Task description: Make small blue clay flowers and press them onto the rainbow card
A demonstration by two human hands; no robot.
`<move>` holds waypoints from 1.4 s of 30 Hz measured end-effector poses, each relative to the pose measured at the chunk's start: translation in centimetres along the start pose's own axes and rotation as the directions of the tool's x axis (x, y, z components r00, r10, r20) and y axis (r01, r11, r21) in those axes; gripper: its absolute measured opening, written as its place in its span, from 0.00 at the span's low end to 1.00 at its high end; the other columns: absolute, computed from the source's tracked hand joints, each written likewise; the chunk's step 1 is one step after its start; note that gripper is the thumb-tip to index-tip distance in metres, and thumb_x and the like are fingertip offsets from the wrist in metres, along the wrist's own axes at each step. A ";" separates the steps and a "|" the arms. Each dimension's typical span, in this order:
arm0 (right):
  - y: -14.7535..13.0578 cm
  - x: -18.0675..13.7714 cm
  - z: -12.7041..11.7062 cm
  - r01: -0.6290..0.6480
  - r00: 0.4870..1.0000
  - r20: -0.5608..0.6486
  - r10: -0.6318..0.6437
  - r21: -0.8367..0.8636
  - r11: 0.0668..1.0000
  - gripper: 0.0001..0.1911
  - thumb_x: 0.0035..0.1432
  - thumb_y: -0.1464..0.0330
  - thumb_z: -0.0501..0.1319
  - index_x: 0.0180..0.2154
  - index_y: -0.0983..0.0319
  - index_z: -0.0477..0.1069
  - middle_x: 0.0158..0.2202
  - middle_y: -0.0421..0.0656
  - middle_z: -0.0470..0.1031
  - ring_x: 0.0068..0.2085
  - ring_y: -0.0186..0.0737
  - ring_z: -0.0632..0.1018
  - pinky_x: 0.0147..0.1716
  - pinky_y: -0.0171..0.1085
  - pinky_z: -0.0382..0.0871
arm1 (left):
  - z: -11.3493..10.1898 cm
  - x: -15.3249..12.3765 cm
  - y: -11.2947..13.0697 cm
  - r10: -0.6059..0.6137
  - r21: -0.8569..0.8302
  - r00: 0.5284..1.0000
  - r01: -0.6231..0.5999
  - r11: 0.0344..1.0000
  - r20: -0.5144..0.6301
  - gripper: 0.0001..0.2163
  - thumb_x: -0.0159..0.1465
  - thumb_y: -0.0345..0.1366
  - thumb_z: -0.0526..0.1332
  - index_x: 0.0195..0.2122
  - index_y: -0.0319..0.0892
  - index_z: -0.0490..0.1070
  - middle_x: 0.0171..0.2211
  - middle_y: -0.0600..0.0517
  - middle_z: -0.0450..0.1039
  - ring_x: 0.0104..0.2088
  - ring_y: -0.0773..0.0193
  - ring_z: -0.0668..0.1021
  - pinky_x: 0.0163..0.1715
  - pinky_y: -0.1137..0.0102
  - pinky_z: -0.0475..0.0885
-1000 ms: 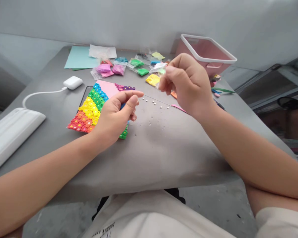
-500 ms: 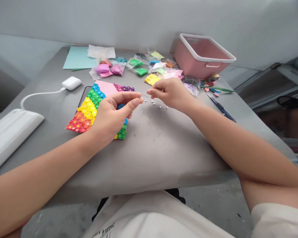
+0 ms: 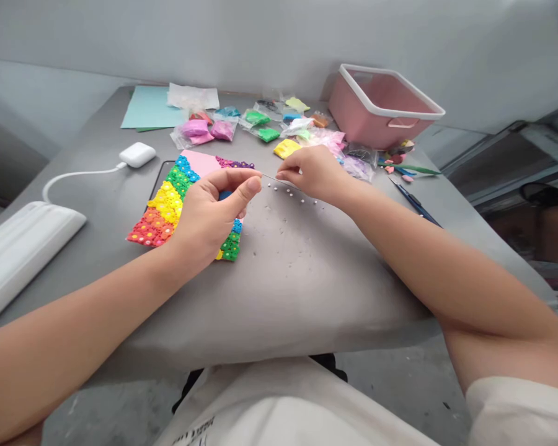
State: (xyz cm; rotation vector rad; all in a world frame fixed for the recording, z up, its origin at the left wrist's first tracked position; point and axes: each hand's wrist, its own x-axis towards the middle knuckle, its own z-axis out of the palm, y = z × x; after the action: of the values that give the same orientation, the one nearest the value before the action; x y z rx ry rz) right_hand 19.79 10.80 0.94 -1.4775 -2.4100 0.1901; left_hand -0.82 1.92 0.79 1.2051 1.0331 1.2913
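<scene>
My left hand (image 3: 211,210) hovers over a pink card (image 3: 199,163) covered in rainbow bands of small clay flowers (image 3: 165,207). Its thumb and forefinger are pinched together at one end of a thin needle-like stick (image 3: 270,178). My right hand (image 3: 311,172) is also pinched, its fingertips at the other end of that stick. Several tiny white clay balls (image 3: 291,193) lie in a row on the grey table (image 3: 297,272) just below my right hand.
Small bags of coloured clay (image 3: 255,124) lie at the back, beside a pink bin (image 3: 384,105). Teal paper (image 3: 146,108) sits far left. A white earbud case (image 3: 137,155) with cable and a white keyboard (image 3: 23,244) are on the left. Blue tools (image 3: 413,201) lie right.
My right hand came down from raised in front of the pink bin to the table and closed in on the stick by my left fingertips. My left hand barely moved.
</scene>
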 end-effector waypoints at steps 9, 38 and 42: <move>-0.7 -1.0 -0.8 -0.017 0.999 0.043 0.017 -0.004 1.000 0.09 0.65 0.67 0.61 0.33 0.63 0.77 0.33 0.45 0.79 0.36 0.40 0.74 0.38 0.40 0.63 | 0.2 -0.2 0.3 -0.033 -0.017 0.999 0.033 0.999 0.008 0.05 0.63 0.35 0.69 0.39 0.42 0.82 0.37 0.51 0.80 0.22 0.75 0.66 0.22 0.78 0.65; -2.0 -2.9 -0.7 0.471 0.870 -0.318 -0.378 0.305 0.828 0.11 0.66 0.62 0.63 0.43 0.61 0.81 0.35 0.42 0.81 0.35 0.35 0.77 0.34 0.36 0.71 | 0.1 0.1 0.1 -0.059 0.016 0.998 0.059 0.998 -0.014 0.14 0.60 0.35 0.72 0.45 0.43 0.75 0.32 0.54 0.77 0.25 0.72 0.71 0.23 0.76 0.65; -2.5 -2.9 -0.8 0.609 0.786 -0.347 -0.512 0.284 0.741 0.12 0.66 0.59 0.64 0.44 0.58 0.81 0.38 0.40 0.80 0.35 0.32 0.77 0.33 0.33 0.71 | 0.1 0.0 0.1 -0.032 0.027 0.999 0.031 0.999 0.030 0.15 0.59 0.38 0.72 0.45 0.42 0.73 0.30 0.54 0.77 0.22 0.73 0.69 0.23 0.75 0.65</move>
State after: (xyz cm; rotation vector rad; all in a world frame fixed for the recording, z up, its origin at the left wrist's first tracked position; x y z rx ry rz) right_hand 19.19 7.02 1.81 -0.5146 -2.3163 0.2932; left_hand -0.74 1.95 0.95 1.2207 1.0464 1.2350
